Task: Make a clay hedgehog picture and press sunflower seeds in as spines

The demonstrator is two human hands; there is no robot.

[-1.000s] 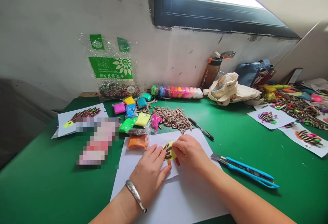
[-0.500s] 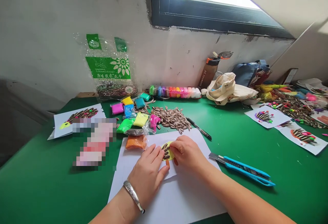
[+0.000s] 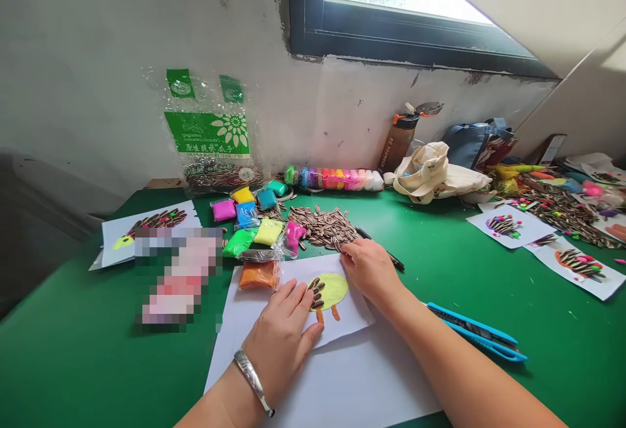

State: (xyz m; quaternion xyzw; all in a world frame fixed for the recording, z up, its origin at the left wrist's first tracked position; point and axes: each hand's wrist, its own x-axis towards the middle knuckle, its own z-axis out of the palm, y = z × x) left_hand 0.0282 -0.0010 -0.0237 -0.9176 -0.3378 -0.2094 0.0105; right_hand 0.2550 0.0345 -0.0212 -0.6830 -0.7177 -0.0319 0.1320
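My left hand (image 3: 281,327), with a silver bangle at the wrist, lies with fingers stretched out on a small white sheet (image 3: 359,322). On that sheet is a flat yellow clay oval (image 3: 337,290) with two orange clay legs (image 3: 320,316) below. Several striped sunflower seeds (image 3: 317,294) are stuck on the oval's left part, beside my left fingertips. My right hand (image 3: 369,268) is at the near right edge of the loose sunflower seed pile (image 3: 323,227), fingers pinched together. Whatever is between its fingertips is hidden.
Small clay packets (image 3: 268,231) lie left of the pile, an orange one (image 3: 259,275) nearest. A pen (image 3: 396,261) and blue cutter (image 3: 479,330) lie to the right. Finished seed pictures (image 3: 503,224), a bottle (image 3: 398,137), a cloth bag (image 3: 430,173) and a seed bag (image 3: 210,147) stand around.
My right hand has moved from the yellow oval up to the seed pile's edge, uncovering the oval's right side. My left hand stays on the sheet.
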